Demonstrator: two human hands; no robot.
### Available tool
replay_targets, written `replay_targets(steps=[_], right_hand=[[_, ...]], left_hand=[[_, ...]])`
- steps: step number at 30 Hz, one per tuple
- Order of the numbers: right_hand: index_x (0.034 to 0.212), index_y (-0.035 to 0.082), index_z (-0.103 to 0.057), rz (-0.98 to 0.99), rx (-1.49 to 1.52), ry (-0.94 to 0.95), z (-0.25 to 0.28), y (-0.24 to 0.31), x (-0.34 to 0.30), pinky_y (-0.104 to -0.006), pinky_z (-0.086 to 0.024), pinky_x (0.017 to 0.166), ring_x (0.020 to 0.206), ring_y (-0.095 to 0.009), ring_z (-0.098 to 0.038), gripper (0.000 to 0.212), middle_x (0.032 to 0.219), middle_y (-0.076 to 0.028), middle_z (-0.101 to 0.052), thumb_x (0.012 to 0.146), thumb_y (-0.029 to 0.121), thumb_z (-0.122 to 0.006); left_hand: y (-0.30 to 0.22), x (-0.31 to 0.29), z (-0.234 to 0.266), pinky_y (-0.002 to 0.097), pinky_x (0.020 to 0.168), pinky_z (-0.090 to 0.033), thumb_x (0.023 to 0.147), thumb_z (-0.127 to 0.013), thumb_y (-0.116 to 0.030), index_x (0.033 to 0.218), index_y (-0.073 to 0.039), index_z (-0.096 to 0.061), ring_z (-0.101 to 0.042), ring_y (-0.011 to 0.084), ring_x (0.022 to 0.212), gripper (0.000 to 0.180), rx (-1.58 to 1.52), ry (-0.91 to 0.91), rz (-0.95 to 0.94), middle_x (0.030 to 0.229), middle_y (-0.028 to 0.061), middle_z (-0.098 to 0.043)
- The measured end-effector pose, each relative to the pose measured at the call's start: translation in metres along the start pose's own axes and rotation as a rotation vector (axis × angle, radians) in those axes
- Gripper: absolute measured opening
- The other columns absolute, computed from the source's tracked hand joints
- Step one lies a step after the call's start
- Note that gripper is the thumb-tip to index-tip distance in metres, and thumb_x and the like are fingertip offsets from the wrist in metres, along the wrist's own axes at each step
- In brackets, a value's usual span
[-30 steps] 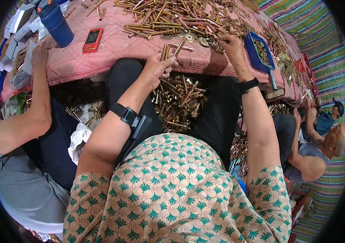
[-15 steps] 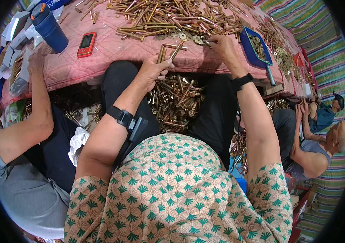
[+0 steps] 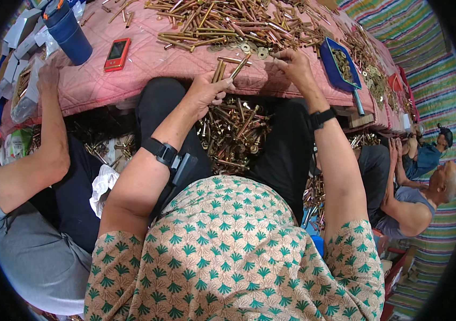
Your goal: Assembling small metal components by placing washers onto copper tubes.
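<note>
Two hands sort brass bolts at the near edge of a pink quilted table.

The pink quilted table (image 3: 147, 64) is the landmark: a wide heap of brass bolts (image 3: 228, 21) covers its far middle, a second pile of brass bolts (image 3: 236, 131) lies just below its near edge in the person's lap, a dark blue cup (image 3: 70, 35) stands at its far left, a blue tray (image 3: 340, 67) of small brass parts sits toward its right, and a red phone (image 3: 117, 54) lies left of centre. At the near edge the left hand (image 3: 204, 93) is closed around a few bolts (image 3: 228, 68) that stick up from its fingers. Just right of it, the right hand (image 3: 294, 67) pinches a small piece at its fingertips, too small to identify, beside flat brass washers (image 3: 254, 51).
</note>
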State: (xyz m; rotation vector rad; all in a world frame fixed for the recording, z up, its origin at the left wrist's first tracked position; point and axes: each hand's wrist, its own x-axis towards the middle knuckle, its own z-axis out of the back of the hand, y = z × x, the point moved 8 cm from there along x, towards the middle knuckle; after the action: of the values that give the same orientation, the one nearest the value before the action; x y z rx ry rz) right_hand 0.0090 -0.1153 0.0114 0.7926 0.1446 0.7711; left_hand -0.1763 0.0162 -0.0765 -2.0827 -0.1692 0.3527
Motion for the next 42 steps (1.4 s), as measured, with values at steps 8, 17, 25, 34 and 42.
replay_targets(steps=[8, 17, 25, 34, 42], right_hand=[[0.101, 0.002, -0.067, -0.069, 0.44, 0.053, -0.006, 0.024, -0.036, -0.0217, -0.049, 0.069, 0.078, -0.009, -0.061, 0.019, 0.09, -0.003, -0.067, 0.082, 0.003, -0.066], [0.103, 0.002, -0.067, 0.025, 0.527, 0.122, -0.016, 0.035, -0.042, -0.0219, -0.049, 0.074, 0.085, -0.009, -0.062, 0.02, 0.094, -0.004, -0.067, 0.083, 0.002, -0.064], [0.103, 0.0, -0.067, 0.25, 0.429, 0.169, -0.011, 0.058, -0.047, -0.0211, -0.049, 0.075, 0.085, -0.009, -0.059, 0.02, 0.097, -0.003, -0.063, 0.083, 0.001, -0.063], [0.106, 0.001, -0.063, 0.086, 0.538, 0.309, -0.012, 0.053, -0.052, -0.0199, -0.047, 0.068, 0.076, -0.007, -0.056, 0.021, 0.087, -0.001, -0.061, 0.086, 0.003, -0.061], [0.1, 0.003, -0.063, 0.064, 0.511, 0.318, -0.014, 0.048, -0.048, -0.0185, -0.043, 0.061, 0.068, -0.004, -0.053, 0.014, 0.08, 0.002, -0.059, 0.086, 0.008, -0.064]], left_hand=[[0.003, -0.003, -0.013, 0.014, 0.043, -0.031, 0.088, -0.063, -0.014, 0.103, -0.003, -0.055, -0.042, 0.0019, 0.053, 0.02, -0.006, 0.145, 0.025, 0.081, 0.0033, -0.06], [0.006, -0.003, -0.018, 0.0149, 0.043, -0.031, 0.086, -0.064, -0.014, 0.105, -0.001, -0.056, -0.042, 0.0027, 0.054, 0.025, 0.038, 0.2, 0.049, 0.081, 0.0045, -0.061], [0.009, -0.003, -0.021, 0.015, 0.042, -0.03, 0.087, -0.064, -0.014, 0.101, -0.002, -0.058, -0.041, 0.0024, 0.051, 0.02, 0.04, 0.253, 0.063, 0.078, 0.0033, -0.061], [0.01, -0.008, -0.027, 0.014, 0.04, -0.028, 0.088, -0.062, -0.016, 0.104, -0.002, -0.058, -0.038, 0.0006, 0.048, 0.022, 0.027, 0.334, 0.111, 0.076, 0.0007, -0.06], [0.006, -0.01, -0.031, 0.0139, 0.04, -0.027, 0.089, -0.061, -0.016, 0.104, -0.001, -0.058, -0.038, 0.0009, 0.048, 0.022, 0.006, 0.366, 0.084, 0.075, 0.001, -0.059]])
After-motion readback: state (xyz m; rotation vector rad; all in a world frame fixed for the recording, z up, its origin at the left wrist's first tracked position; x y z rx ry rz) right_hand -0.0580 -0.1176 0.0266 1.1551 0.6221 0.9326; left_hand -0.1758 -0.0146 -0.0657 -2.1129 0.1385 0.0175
